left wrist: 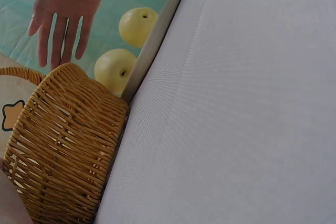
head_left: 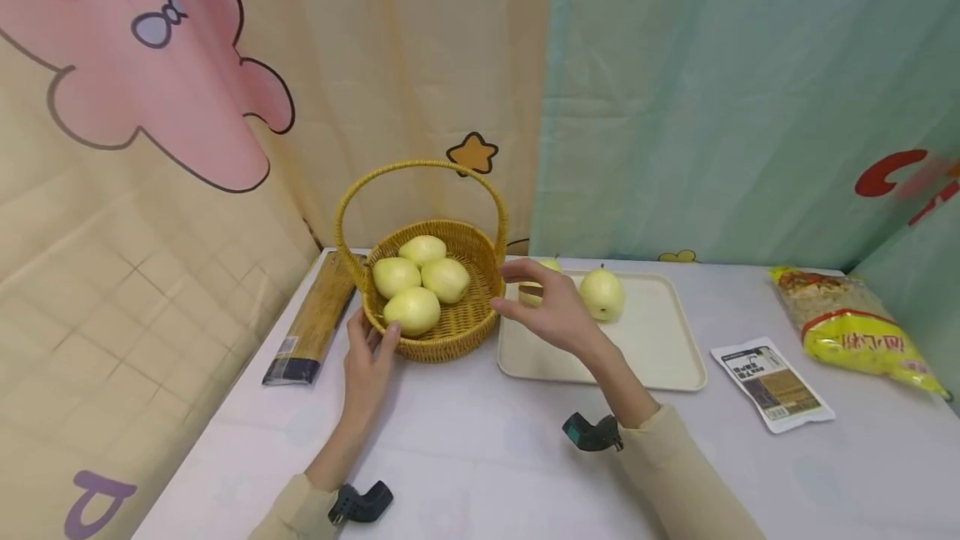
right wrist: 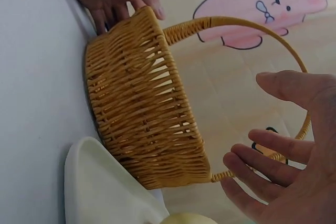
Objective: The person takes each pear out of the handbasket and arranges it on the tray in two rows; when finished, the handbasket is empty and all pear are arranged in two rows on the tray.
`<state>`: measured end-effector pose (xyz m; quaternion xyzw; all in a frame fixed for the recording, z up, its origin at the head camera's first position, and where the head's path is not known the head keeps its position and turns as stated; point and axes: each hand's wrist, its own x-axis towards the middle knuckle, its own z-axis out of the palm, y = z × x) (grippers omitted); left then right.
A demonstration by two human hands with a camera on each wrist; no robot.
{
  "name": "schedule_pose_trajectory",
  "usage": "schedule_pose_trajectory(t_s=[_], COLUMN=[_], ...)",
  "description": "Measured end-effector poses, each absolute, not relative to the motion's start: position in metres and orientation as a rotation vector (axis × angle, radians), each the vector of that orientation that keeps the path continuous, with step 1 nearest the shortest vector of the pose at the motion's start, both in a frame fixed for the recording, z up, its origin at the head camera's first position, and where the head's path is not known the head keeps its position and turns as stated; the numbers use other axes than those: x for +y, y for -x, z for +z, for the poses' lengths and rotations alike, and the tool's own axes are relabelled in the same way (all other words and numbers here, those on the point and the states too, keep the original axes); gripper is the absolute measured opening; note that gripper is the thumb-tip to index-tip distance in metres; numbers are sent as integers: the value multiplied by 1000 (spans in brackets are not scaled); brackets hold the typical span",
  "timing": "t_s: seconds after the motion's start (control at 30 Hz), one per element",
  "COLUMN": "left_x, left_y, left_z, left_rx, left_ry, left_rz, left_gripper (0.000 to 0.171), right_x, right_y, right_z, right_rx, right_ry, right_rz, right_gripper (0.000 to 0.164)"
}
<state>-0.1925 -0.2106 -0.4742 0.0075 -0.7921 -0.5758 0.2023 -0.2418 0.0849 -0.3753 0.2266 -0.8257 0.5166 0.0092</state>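
Note:
My left hand (head_left: 367,373) holds the front left of a round wicker basket (head_left: 442,348), thumb at the rim and fingers against the outer wall. Several pale yellow-green pears (head_left: 446,280) lie inside, toward its left side, below the tall arched handle (head_left: 420,163). Just past the basket's right rim, my right hand (head_left: 558,311) hovers over the left part of a cream tray (head_left: 652,357). In the right wrist view its fingers (right wrist: 268,166) are spread, with nothing between them. Two more pears stand at the tray's back; one (head_left: 602,293) shows fully, the other is partly behind my right hand.
A long pack of dried noodles (head_left: 318,315) lies left of the basket. Right of the tray are a small white-and-brown pouch (head_left: 772,383) and a yellow food bag (head_left: 855,327). Printed curtains (head_left: 720,107) hang close behind the table's back edge.

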Motion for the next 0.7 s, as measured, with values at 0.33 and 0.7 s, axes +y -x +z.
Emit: schedule_pose_trajectory(t_s=[0.33, 0.7], left_x=[-209, -209], left_y=[194, 195], left_z=[-475, -476], left_rx=[-2190, -2182], left_ry=[-11, -33], left_rz=[-1635, -1625], left_gripper=[64, 63], right_x=[48, 8], right_y=[245, 255], right_z=[-376, -376], right_rx=[-2591, -2613], right_ry=[-830, -900], right_rz=[1586, 1663], right_gripper=[54, 58])
